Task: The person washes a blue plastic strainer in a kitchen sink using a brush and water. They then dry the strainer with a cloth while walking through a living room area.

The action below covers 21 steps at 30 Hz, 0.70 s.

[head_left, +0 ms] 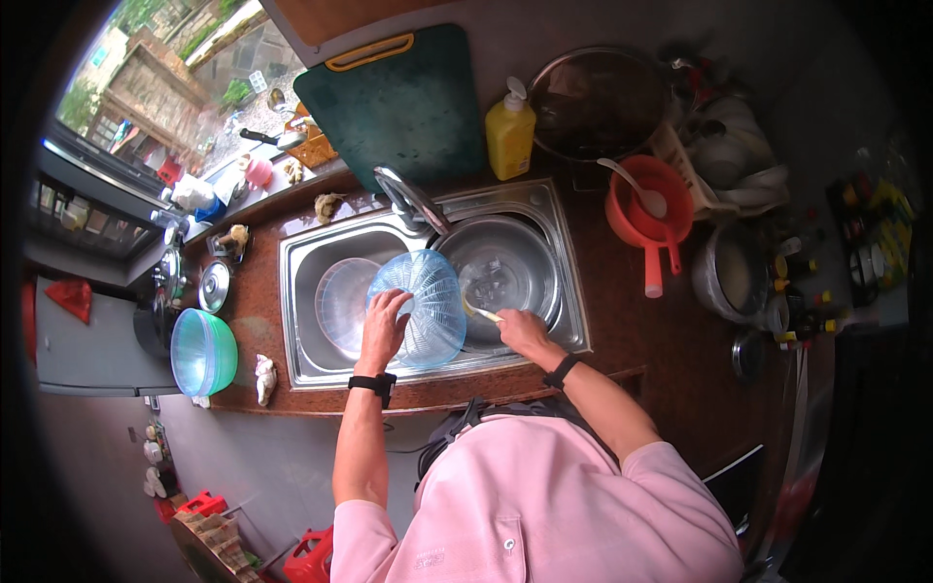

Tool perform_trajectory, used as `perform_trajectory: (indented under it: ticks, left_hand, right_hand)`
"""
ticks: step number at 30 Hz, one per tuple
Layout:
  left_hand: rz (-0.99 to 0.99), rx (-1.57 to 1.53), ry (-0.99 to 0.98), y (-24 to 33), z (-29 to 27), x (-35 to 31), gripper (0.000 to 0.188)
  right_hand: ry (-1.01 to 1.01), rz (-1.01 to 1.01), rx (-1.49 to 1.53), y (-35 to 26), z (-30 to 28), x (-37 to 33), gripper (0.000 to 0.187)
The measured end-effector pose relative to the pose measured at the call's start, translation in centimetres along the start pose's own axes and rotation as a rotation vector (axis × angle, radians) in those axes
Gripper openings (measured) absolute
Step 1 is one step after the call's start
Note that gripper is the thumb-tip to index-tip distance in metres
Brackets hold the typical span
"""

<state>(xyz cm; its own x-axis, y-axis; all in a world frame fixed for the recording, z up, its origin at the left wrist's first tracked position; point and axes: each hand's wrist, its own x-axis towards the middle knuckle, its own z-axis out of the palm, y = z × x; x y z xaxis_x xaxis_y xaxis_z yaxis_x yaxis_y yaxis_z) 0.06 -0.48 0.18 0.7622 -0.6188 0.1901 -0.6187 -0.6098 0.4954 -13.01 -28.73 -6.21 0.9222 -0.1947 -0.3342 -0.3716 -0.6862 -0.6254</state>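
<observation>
Blue translucent plastic forms the slotted colander [434,325], positioned over the middle of the double-bowl stainless-steel sink [571,301]. Left hand [385,330]: fingers bent and clamped on the colander at its left part, probably to steady it. Right hand [525,333]: fingers together around a slender pale-handled utensil [486,315], its tip just beside the colander; the type of head cannot be told. Holding the two items side by side above the bowls presumably confines drips to the sink.

A round metal basin [501,238] fits inside the right bowl, probably to collect water; a clear plastic bowl [335,306] sits in the left bowl. The faucet [413,199] stands at the far edge, between the bowls, apparently to serve either.

On the far side of the counter [612,301], a green cutting board [398,107] leans upright, likely to save space. To its right, a yellow pump bottle [510,141] stands within reach; its label is too small to read. Lettering on the pink shirt [573,486] is likewise unclear.
</observation>
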Motion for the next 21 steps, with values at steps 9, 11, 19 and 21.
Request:
perform_trajectory:
  ticks: [9,11,19,21]
  left_hand:
    - [-0.039,0.003,-0.065,0.0,-0.2,-0.5,0.045]
    - [0.007,-0.019,-0.058,-0.2,0.1,-0.4,0.046]
    - [0.028,-0.042,-0.134,0.2,-0.1,0.2,0.045]
    - [0.036,-0.048,-0.159,0.0,-0.7,0.8,0.046]
  right_hand:
    - [0.005,0.223,0.106,2.5,-1.2,2.8,0.029]
    - [0.191,0.087,0.192,0.1,-3.4,0.8,0.029]
    - [0.211,-0.231,0.112,-4.4,-5.0,1.0,0.024]
    - [0.138,-0.110,0.024,-2.8,-5.3,2.8,0.025]
